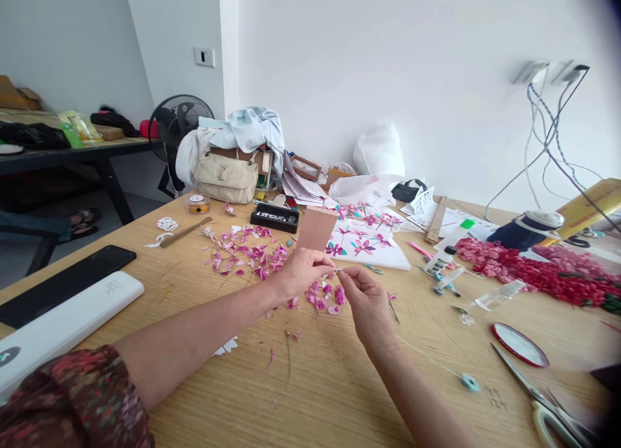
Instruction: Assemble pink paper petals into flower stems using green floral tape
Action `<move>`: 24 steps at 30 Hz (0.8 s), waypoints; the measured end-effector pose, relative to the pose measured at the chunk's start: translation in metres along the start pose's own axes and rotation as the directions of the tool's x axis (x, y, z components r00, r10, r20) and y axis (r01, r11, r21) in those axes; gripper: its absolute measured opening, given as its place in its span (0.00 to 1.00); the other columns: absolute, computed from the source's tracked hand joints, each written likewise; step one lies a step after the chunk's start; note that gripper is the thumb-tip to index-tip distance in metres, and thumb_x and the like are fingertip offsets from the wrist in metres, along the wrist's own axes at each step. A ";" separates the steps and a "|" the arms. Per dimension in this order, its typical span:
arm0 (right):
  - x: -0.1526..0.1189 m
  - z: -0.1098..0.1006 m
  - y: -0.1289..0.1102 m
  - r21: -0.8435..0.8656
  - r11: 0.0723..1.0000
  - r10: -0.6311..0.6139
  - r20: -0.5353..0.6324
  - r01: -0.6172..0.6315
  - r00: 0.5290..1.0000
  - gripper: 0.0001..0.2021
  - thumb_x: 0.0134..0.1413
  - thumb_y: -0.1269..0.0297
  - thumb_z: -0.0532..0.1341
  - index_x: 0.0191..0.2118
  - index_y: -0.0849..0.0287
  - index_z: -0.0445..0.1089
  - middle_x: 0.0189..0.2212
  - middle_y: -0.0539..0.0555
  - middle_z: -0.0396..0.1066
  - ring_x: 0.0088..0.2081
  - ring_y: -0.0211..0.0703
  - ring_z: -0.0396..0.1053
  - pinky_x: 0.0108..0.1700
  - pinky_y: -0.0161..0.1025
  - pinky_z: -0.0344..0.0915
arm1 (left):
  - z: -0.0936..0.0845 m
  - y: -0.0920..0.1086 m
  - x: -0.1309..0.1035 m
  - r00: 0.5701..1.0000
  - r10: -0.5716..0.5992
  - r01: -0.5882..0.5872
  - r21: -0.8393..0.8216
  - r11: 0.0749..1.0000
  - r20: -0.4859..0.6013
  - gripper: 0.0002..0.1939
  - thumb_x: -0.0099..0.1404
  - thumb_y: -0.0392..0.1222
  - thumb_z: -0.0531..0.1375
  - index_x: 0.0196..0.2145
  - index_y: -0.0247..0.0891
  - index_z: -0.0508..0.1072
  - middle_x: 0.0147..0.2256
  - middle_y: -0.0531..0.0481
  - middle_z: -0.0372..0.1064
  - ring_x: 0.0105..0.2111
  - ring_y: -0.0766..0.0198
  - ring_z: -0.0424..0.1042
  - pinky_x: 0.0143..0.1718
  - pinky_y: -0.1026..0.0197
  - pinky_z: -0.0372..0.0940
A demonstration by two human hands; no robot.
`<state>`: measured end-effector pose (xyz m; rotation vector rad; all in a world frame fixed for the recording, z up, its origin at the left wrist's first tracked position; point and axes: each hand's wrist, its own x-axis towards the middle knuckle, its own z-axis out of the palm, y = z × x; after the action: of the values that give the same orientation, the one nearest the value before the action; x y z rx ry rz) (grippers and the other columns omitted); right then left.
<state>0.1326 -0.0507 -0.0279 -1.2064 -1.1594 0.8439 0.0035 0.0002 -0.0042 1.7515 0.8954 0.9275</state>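
My left hand (306, 271) and my right hand (366, 299) meet over the middle of the wooden table, fingertips pinched together. Between them is something small and pale, too small to name. Pink petals on thin stems (257, 251) lie spread beyond my left hand, with more pink petals (320, 295) just under my hands. Behind my left hand a flat wooden board (317, 228) stands tilted. A pale thread runs near my right wrist to a small light-blue bobbin (469, 383). Pink and teal flowers (363, 244) rest on white sheets further back.
Scissors (533, 390) and a red-rimmed dish (520, 344) lie at the right, near small bottles (440, 260) and red thread bundles (548, 270). At the left are a white case (72, 325) and a black phone-like slab (68, 283). A black tray (274, 218) sits behind the petals.
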 end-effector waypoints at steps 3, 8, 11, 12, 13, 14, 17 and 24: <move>0.000 0.000 0.001 -0.026 1.000 -0.008 0.009 0.008 1.000 0.12 0.43 0.54 0.60 0.25 0.59 0.63 0.14 0.44 0.59 0.17 0.32 0.52 0.19 0.31 0.46 | 0.000 0.001 -0.001 1.000 -0.028 0.028 -0.021 0.999 0.009 0.07 0.51 0.37 0.57 0.25 0.31 0.74 0.21 0.52 0.68 0.22 0.70 0.62 0.23 0.68 0.55; -0.001 0.002 -0.001 -0.235 0.968 -0.096 -0.042 0.083 0.995 0.13 0.47 0.55 0.58 0.35 0.58 0.59 0.11 0.38 0.48 0.14 0.31 0.45 0.19 0.30 0.43 | 0.000 0.001 -0.001 0.998 -0.017 0.014 -0.048 0.999 -0.064 0.07 0.51 0.38 0.57 0.25 0.32 0.74 0.22 0.52 0.68 0.24 0.69 0.63 0.26 0.67 0.57; -0.005 0.003 -0.002 -0.436 0.884 -0.208 -0.043 0.169 0.977 0.10 0.50 0.58 0.55 0.36 0.57 0.56 0.11 0.38 0.49 0.15 0.32 0.47 0.20 0.31 0.45 | -0.001 0.002 -0.001 0.994 -0.010 0.008 -0.023 1.000 -0.109 0.08 0.52 0.39 0.57 0.25 0.32 0.74 0.23 0.52 0.69 0.25 0.68 0.64 0.28 0.66 0.57; -0.006 0.003 -0.003 -0.491 0.848 -0.246 -0.034 0.198 0.969 0.09 0.51 0.59 0.54 0.35 0.57 0.56 0.12 0.38 0.50 0.15 0.32 0.49 0.21 0.31 0.46 | -0.002 0.002 -0.001 0.993 -0.013 0.011 -0.014 1.000 -0.117 0.08 0.52 0.39 0.57 0.25 0.32 0.74 0.23 0.52 0.69 0.25 0.68 0.64 0.28 0.66 0.57; -0.007 0.004 -0.004 -0.537 0.813 -0.281 -0.021 0.226 0.960 0.08 0.52 0.60 0.53 0.35 0.57 0.56 0.12 0.39 0.52 0.15 0.33 0.50 0.21 0.31 0.47 | -0.002 0.002 -0.001 0.993 -0.012 0.011 -0.008 1.000 -0.121 0.08 0.52 0.38 0.57 0.26 0.32 0.74 0.23 0.52 0.69 0.25 0.68 0.64 0.28 0.66 0.58; -0.008 0.004 -0.005 -0.571 0.782 -0.309 -0.007 0.250 0.951 0.07 0.52 0.61 0.53 0.36 0.57 0.55 0.13 0.39 0.53 0.16 0.33 0.51 0.22 0.31 0.48 | -0.003 0.002 -0.001 0.992 -0.006 0.006 -0.005 1.000 -0.123 0.08 0.53 0.38 0.57 0.26 0.32 0.74 0.24 0.51 0.69 0.25 0.68 0.64 0.29 0.66 0.58; -0.010 0.004 -0.008 -0.639 0.717 -0.341 0.027 0.278 0.940 0.06 0.53 0.62 0.51 0.35 0.57 0.56 0.13 0.40 0.54 0.16 0.34 0.54 0.22 0.32 0.49 | -0.004 0.001 0.000 0.992 0.021 -0.021 0.002 1.000 -0.122 0.08 0.53 0.38 0.56 0.27 0.32 0.74 0.24 0.51 0.69 0.25 0.68 0.64 0.29 0.66 0.57; -0.008 0.002 -0.011 -0.854 0.414 -0.367 0.159 0.314 0.917 0.10 0.54 0.64 0.50 0.30 0.57 0.66 0.18 0.50 0.68 0.19 0.38 0.62 0.22 0.33 0.47 | 0.002 0.000 -0.001 0.994 0.032 -0.037 -0.049 0.998 -0.101 0.08 0.52 0.39 0.57 0.25 0.31 0.73 0.23 0.51 0.68 0.25 0.67 0.64 0.28 0.66 0.58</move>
<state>0.1276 -0.0597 -0.0186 -1.6839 -1.8113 -0.2065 0.0047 -0.0013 -0.0047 1.6941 0.9003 1.0595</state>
